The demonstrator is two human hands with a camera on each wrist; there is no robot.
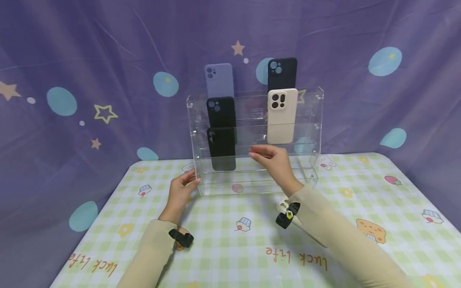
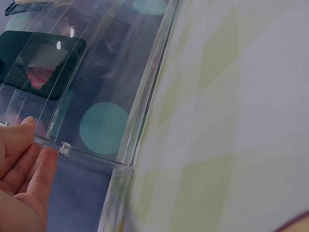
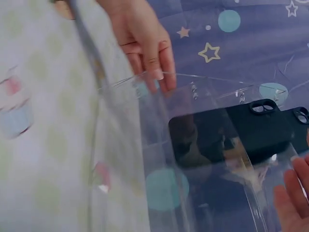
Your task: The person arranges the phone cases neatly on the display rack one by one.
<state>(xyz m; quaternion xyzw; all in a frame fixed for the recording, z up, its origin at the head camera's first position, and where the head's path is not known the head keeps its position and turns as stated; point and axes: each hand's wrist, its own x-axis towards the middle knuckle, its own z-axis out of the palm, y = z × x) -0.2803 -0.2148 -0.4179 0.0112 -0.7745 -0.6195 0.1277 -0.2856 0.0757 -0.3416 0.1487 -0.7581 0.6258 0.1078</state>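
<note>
A clear acrylic tiered display rack [image 1: 252, 176] stands on the table, holding several phone cases. My left hand [image 1: 181, 190] grips its left side edge, thumb in front; the left wrist view shows that hand [image 2: 24, 179] at the side panel. My right hand [image 1: 275, 162] is in front of the lower tiers, fingers loosely bent and holding nothing. On the left are a lavender phone case [image 1: 219, 80], a black phone case [image 1: 221, 112] and a lower black phone case [image 1: 222, 150]. On the right, a cream phone case [image 1: 281, 120] sits before a dark navy phone case [image 1: 288, 76].
A checked tablecloth [image 1: 216, 256] with printed cartoons covers the table. A purple patterned curtain [image 1: 119, 52] hangs close behind the rack. A dark camera mount [image 1: 288, 214] is strapped at my right wrist, another [image 1: 181, 237] at my left.
</note>
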